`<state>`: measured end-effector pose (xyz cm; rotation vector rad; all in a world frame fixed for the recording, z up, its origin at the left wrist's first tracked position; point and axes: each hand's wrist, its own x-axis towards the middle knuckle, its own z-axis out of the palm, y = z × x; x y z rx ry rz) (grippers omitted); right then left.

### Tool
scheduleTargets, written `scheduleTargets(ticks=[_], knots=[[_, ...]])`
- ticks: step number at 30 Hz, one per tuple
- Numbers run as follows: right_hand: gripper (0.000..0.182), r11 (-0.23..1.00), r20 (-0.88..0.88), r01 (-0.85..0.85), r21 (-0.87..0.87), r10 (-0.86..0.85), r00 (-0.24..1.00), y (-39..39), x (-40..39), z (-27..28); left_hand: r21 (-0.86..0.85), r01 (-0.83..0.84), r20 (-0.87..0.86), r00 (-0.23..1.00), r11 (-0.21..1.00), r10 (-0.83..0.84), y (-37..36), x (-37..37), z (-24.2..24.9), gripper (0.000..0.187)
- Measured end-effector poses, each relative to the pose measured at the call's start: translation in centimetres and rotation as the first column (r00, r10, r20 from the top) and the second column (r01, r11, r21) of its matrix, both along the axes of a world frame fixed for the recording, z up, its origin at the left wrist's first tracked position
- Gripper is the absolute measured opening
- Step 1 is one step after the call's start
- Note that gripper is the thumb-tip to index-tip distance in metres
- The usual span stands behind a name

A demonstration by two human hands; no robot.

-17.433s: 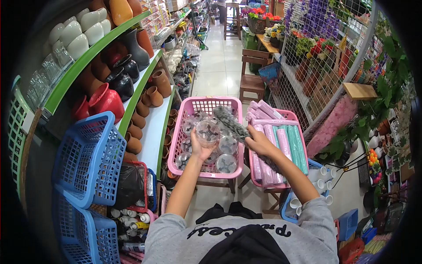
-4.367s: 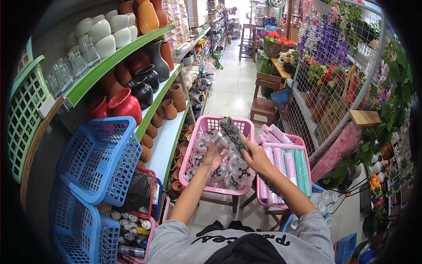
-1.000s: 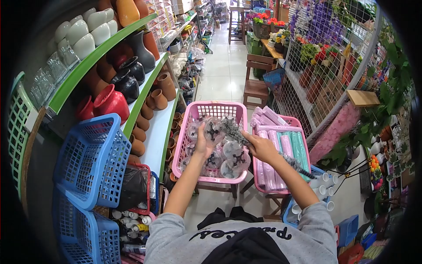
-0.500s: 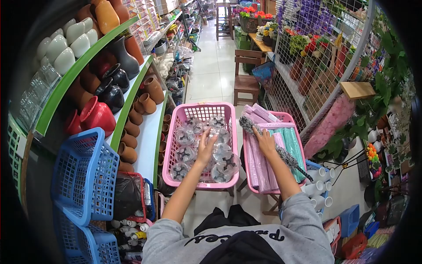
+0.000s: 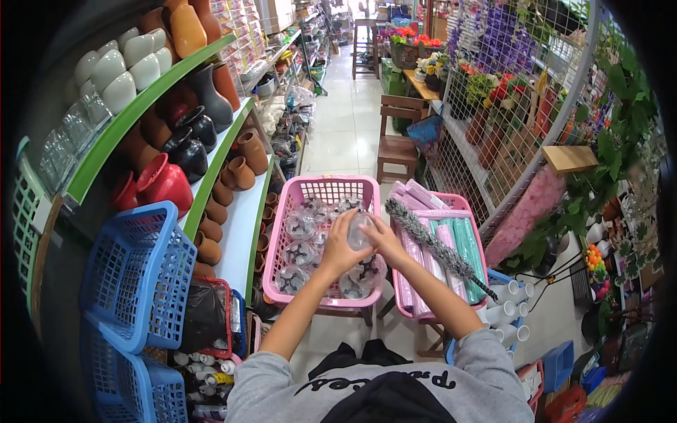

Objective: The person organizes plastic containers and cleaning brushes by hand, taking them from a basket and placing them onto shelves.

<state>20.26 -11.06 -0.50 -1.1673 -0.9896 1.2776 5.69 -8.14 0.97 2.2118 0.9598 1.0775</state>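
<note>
Both of my hands meet over the right side of a pink basket (image 5: 272, 233) that holds several clear round plastic items (image 5: 300, 225) with dark parts inside. My left hand (image 5: 343, 245) and my right hand (image 5: 383, 238) are wrapped round one clear plastic item (image 5: 360, 233) between them. To the right, a second pink basket (image 5: 482, 247) holds pink and teal wrapped packs (image 5: 467, 247). A grey fluffy duster (image 5: 437, 247) lies slantwise across those packs, with no hand on it.
Shelves with clay pots (image 5: 241, 173), red and black vases and white cups stand at the left, above blue baskets (image 5: 134, 282). A wooden chair (image 5: 398, 146) is ahead. A wire rack (image 5: 508, 141) with artificial flowers is at the right, near white cups in a blue basket.
My right hand has let go of the duster and moved left to the clear plastic item at my left hand. The duster now lies across the packs.
</note>
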Motion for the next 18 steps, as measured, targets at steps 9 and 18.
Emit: scheduleTargets(ticks=[9, 18], knots=[[0.041, 0.993, -0.474, -0.099, -0.064, 0.057, 0.879, -0.6, -2.7, 0.8, -0.124, 0.043, 0.233, 0.972, 0.991, -0.013, -0.2, -3.3, -2.2, 0.104], [0.079, 0.988, 0.473, -0.146, 0.049, 0.106, 0.874, -1.6, 0.6, 0.3, -0.219, -0.098, 0.266, 0.951, 0.971, 0.156, -1.4, -6.6, -3.1, 0.098]])
